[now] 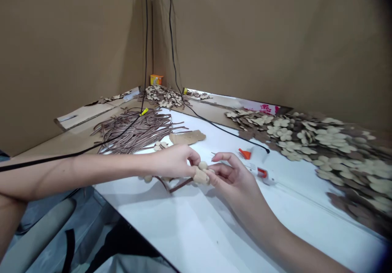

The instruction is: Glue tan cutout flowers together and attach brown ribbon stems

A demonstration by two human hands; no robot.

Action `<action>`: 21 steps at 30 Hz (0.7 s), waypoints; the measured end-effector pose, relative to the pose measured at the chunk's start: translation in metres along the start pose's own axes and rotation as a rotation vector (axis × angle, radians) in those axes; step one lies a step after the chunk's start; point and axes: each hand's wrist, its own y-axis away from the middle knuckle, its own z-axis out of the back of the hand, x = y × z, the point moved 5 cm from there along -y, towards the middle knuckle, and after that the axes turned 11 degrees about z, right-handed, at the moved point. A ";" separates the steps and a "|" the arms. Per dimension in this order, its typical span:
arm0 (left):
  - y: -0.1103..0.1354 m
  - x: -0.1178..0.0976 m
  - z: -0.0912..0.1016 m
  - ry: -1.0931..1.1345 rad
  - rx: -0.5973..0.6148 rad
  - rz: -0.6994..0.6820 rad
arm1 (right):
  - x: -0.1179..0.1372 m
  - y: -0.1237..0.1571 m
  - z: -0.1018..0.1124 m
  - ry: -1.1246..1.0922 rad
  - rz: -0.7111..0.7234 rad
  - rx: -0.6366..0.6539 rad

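Note:
Both hands meet over the white board, closed around a small beige flower cutout [201, 176]. My left hand [174, 159] pinches its left side, with the thumb and index finger near a pale round part [202, 165]. My right hand [234, 177] grips the right edge between thumb and fingers, its index finger raised and curved. From the flower a brown braided cord [181, 185] trails down to the left under my left hand. Other pale pieces lie partly hidden behind my left wrist. Just beyond my right hand lies a white and orange glue gun [262, 173].
A heap of brown cords [134, 131] lies at left, beside a torn cardboard scrap [187, 137]. Beige and brown flower cutouts [324, 142] are piled along the right. A black cable [199, 116] crosses the white board [196, 232]. Cardboard walls [260, 36] enclose the back.

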 end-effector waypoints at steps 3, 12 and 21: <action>0.004 0.004 0.000 0.138 0.040 -0.020 | 0.003 -0.002 -0.003 0.066 0.007 0.017; 0.013 0.024 0.067 0.594 -0.164 -0.126 | 0.048 -0.046 0.064 1.007 0.167 0.055; 0.061 0.054 0.107 0.601 -0.530 -0.057 | 0.016 -0.096 0.164 1.503 0.232 0.242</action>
